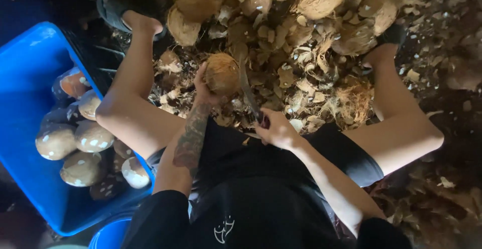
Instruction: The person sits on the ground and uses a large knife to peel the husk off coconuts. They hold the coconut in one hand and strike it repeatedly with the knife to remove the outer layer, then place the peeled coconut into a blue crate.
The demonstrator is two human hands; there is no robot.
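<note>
My left hand (204, 89) grips a brown, fibrous coconut (221, 73) held out above the ground between my knees. My right hand (277, 127) is closed on the handle of a long knife (247, 89), whose blade runs up along the coconut's right side, touching or very close to it. My left forearm carries a tattoo. I sit with bare legs spread, feet in dark sandals at the upper left and upper right.
A blue crate (30, 68) at the left holds several peeled, pale brown coconuts (80, 143). A heap of coconut husks and shell pieces (311, 38) covers the ground ahead. A blue round container rim (108, 234) shows at the bottom left.
</note>
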